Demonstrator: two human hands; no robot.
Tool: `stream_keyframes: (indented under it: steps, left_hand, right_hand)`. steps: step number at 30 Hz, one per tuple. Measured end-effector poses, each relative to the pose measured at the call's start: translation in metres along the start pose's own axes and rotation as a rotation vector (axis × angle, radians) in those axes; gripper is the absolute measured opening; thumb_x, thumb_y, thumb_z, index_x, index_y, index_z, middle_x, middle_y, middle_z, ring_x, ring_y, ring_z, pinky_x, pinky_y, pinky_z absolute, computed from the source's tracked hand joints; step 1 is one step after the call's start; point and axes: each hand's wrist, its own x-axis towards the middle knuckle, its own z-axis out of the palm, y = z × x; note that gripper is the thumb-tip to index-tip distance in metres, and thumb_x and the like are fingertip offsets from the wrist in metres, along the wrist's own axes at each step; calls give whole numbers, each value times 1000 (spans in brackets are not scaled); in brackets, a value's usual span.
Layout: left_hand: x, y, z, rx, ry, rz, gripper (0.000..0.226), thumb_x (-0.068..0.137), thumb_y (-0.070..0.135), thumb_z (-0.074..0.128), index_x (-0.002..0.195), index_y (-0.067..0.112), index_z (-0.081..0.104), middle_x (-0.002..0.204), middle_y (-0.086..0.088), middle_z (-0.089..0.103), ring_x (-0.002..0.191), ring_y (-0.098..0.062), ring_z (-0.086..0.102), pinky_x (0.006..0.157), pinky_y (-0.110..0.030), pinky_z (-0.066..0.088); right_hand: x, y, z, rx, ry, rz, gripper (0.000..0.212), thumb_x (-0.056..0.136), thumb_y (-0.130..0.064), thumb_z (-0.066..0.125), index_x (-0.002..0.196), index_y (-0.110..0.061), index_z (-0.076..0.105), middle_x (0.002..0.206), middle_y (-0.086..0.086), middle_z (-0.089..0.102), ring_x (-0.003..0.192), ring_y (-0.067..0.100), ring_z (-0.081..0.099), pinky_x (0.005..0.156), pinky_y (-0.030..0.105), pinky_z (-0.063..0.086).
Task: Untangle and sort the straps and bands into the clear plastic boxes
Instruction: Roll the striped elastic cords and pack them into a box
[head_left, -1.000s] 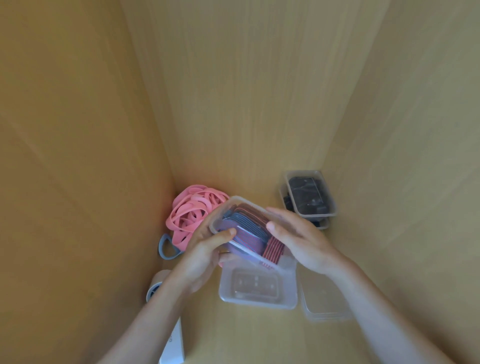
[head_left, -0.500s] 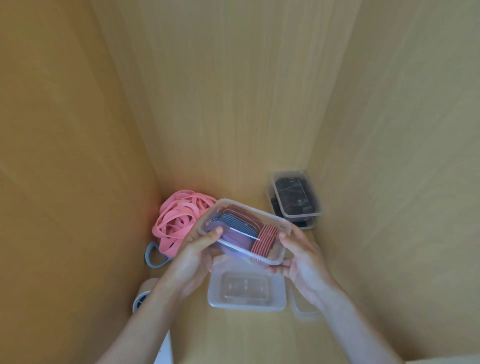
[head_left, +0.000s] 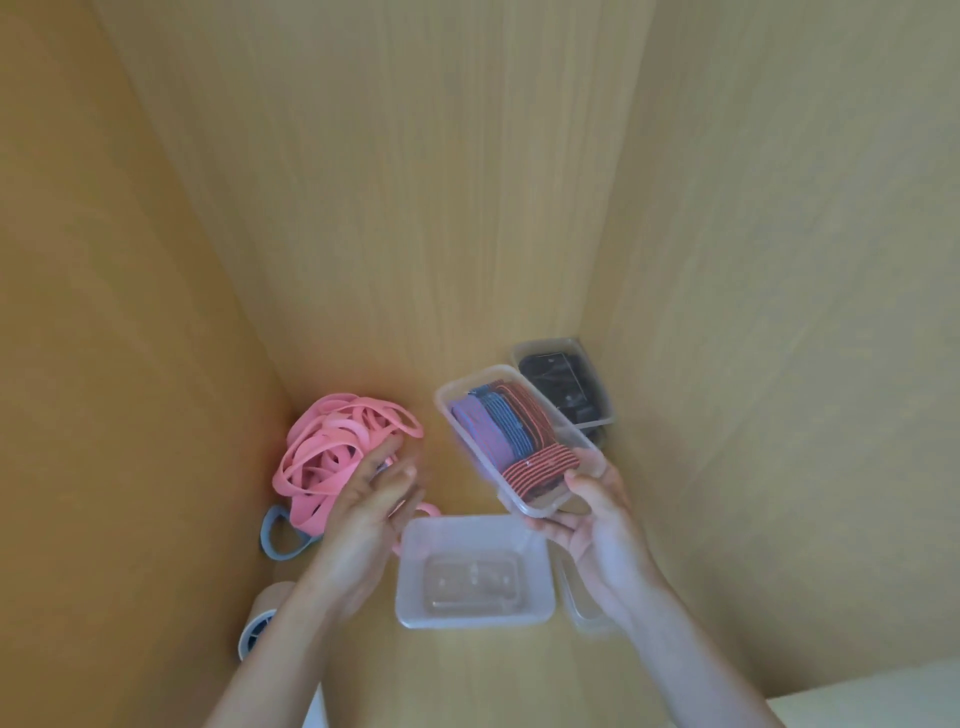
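1. A wooden compartment (head_left: 395, 208) fills the view from above, its pale panels meeting in a corner; everything lies on its floor
2. A tangled heap of pink bands (head_left: 332, 452) sits in the far left corner
3. An empty clear box (head_left: 415, 571) stands on the floor close to the viewer, between the two forearms
4. A filled clear box (head_left: 540, 501), packed with purple, blue and red-striped straps, is lifted and tilted just beyond the empty one
5. A box of black straps (head_left: 566, 379) sits in the far right corner, just behind the filled box
6. The right hand (head_left: 597, 525) holds the near end of the filled clear box, thumb on its rim, fingers underneath
7. The left hand (head_left: 369, 499) has its fingers loosely stretched, touching the near edge of the pink bands and gripping nothing
8. A clear lid (head_left: 576, 608) lies right of the empty box, partly under the right wrist
9. A blue-grey band (head_left: 270, 535) loops out from the near side of the pink heap
10. A white-rimmed roll (head_left: 257, 629), blurred, lies beside the left forearm
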Motion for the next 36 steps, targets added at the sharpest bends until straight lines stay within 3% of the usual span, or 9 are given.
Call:
stream_keyframes:
  steps: [5, 8, 14, 19, 23, 27, 32, 36]
  left_hand:
    - [-9, -9, -7, -35, 41, -34, 43, 91, 2, 58, 135, 5, 55, 127, -20, 67, 123, -29, 62, 104, -36, 51]
    - [-13, -14, -9, -5, 13, -28, 60, 76, 6, 75, 133, 3, 56, 127, -20, 66, 125, -32, 61, 107, -37, 49]
    - [-19, -15, -10, 232, -27, 40, 57, 71, 33, 71, 124, 11, 65, 123, -4, 71, 121, -21, 64, 114, -49, 39]
    - [-20, -11, -14, 253, 5, 75, 59, 65, 42, 70, 117, 13, 69, 117, -5, 73, 118, -22, 65, 113, -53, 40]
    - [-17, -13, -19, 242, 20, 74, 57, 65, 40, 68, 115, 12, 70, 114, -7, 74, 113, -24, 67, 112, -55, 40]
    - [-13, -15, -22, 245, 31, 62, 56, 64, 39, 67, 113, 12, 70, 114, -8, 74, 111, -23, 67, 111, -52, 42]
    - [-8, -20, -25, 286, 49, 67, 39, 77, 19, 57, 112, 10, 70, 111, -7, 74, 111, -24, 67, 106, -47, 47]
    - [-6, -20, -26, 308, 67, 71, 39, 76, 18, 55, 111, 8, 70, 110, -9, 74, 111, -24, 67, 103, -43, 49]
  right_hand:
    - [20, -17, -3, 29, 118, -79, 22, 99, -5, 52, 118, -17, 51, 115, 22, 69, 97, 47, 70, 86, 50, 57]
    - [36, -27, -1, 45, 193, -121, 24, 98, -2, 55, 119, -12, 50, 122, 21, 66, 102, 48, 68, 90, 52, 58]
    - [69, -32, 2, 36, 302, -164, 47, 94, -7, 68, 133, -9, 41, 129, 17, 64, 109, 39, 69, 87, 46, 60]
    - [73, -20, -1, -141, 304, -251, 80, 66, -12, 90, 131, -22, 44, 131, 9, 59, 117, 29, 65, 93, 45, 58]
    - [78, -20, 1, -340, 361, -287, 57, 76, -22, 88, 121, -33, 54, 116, -11, 64, 105, 23, 71, 80, 43, 62]
    - [85, -19, -1, -433, 440, -296, 47, 62, -51, 86, 100, -52, 58, 108, -16, 68, 99, 24, 72, 89, 55, 57]
    - [94, -18, 0, -415, 465, -317, 50, 61, -56, 82, 104, -37, 64, 105, -16, 71, 96, 25, 73, 90, 55, 57]
    - [91, -16, 3, -421, 472, -327, 41, 69, -52, 82, 104, -39, 65, 109, -17, 69, 95, 25, 73, 88, 51, 59]
